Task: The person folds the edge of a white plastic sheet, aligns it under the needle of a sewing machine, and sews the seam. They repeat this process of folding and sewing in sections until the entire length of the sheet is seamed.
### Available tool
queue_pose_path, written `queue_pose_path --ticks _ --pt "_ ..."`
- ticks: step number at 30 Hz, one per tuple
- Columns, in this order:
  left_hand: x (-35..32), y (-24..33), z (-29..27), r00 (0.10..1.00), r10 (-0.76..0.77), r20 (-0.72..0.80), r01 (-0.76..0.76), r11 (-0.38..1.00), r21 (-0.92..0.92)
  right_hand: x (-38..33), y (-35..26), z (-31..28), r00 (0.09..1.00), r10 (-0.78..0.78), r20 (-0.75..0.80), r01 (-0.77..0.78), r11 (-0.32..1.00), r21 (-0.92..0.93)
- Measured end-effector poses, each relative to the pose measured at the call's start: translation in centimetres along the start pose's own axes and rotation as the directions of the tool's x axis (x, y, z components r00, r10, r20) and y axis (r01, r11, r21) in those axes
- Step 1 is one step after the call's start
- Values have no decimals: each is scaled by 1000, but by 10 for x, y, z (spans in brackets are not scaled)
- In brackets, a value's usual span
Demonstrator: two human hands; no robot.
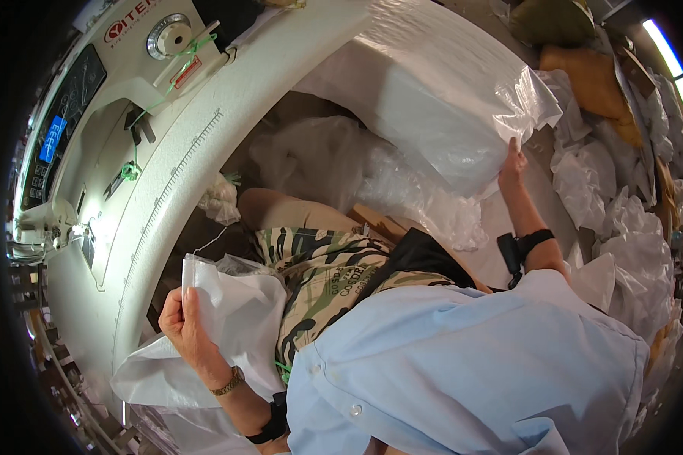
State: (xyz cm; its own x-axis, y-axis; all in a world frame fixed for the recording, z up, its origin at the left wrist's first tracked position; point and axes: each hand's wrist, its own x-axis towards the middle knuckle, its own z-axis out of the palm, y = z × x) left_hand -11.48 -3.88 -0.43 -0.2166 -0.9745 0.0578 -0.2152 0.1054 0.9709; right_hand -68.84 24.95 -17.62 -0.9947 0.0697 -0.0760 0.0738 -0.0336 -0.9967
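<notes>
Pinching with thumb and curled fingers, our left hand is gripping the folded upper corner of a white sheet. That sheet is lying mainly to the right of this grip and below it, draping loosely beside our patterned shorts, while another part is spreading below the wrist toward the lower left. Its folded edge is standing almost upright in our fingers; we cannot tell its full long axis, since the rest is crumpling out of clear view.

Our right hand, well apart from the left, is grasping the near right edge of a translucent sheet, thumb on the crinkled plastic. This second sheet is extending up and leftward from that grip, its long axis seemingly running slantwise toward the white tabletop. We are not making out any join between the two sheets.

Farther left, the sewing machine is standing on that tabletop, its lit stitching area up and left of our left hand. So the left hand is being the nearer one to it, with the tabletop's curved edge passing between.
</notes>
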Motion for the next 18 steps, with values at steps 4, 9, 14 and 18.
queue_pose_path --ticks 4,9,14,18 --pt "-3 4 2 1000 -1 0 1 1000 -6 23 -21 3 984 118 -131 -129 989 -75" --pt "-3 6 1 999 3 37 -3 1000 5 -35 -32 46 974 67 217 -102 983 155" --pt "2 1 -5 997 3 72 -5 1000 21 -167 -22 80 710 159 686 -317 942 109" --pt "4 -3 -7 994 5 108 -3 1000 -20 -217 -6 73 326 339 883 -435 883 -178"
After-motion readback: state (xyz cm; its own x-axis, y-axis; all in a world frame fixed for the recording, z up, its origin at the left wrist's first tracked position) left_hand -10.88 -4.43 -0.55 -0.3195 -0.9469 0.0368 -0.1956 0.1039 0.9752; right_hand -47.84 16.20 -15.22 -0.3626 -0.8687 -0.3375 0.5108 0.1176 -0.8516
